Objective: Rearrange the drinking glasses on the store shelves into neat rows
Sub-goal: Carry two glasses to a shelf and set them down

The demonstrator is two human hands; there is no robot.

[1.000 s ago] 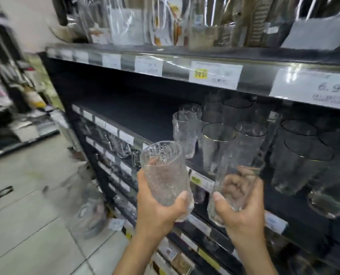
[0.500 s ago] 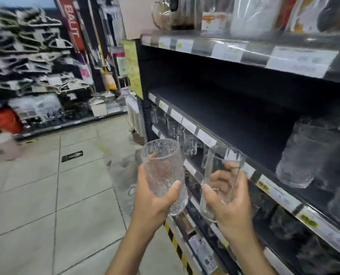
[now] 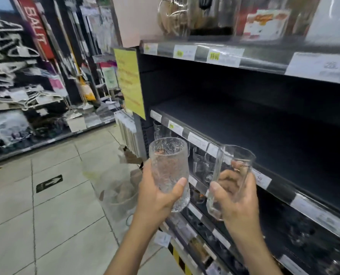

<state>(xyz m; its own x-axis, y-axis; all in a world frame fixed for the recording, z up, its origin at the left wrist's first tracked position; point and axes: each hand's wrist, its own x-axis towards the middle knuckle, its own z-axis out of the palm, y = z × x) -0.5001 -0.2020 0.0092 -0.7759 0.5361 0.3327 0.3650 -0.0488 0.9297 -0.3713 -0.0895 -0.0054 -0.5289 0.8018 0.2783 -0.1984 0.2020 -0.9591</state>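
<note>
Pale square tiles cover the floor [image 3: 52, 225] across the lower left of the frame, with a black arrow marker [image 3: 49, 183] stuck on them. At the upper left a red banner [image 3: 36, 30] reading "BALIT" stands beside blurred rows of white hangers [image 3: 4, 42]. A yellow notice [image 3: 129, 82] hangs in the middle of the frame, a white ribbed rack [image 3: 127, 132] just below it, and yellow-and-black striped tape [image 3: 175, 253] runs along the bottom centre.

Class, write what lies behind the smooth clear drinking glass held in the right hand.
Seen through the smooth clear drinking glass, curled fingers of the right hand wrap behind it; beyond lies the black shelf with its labelled front edge. Whatever those fingers cover is hidden.
</note>
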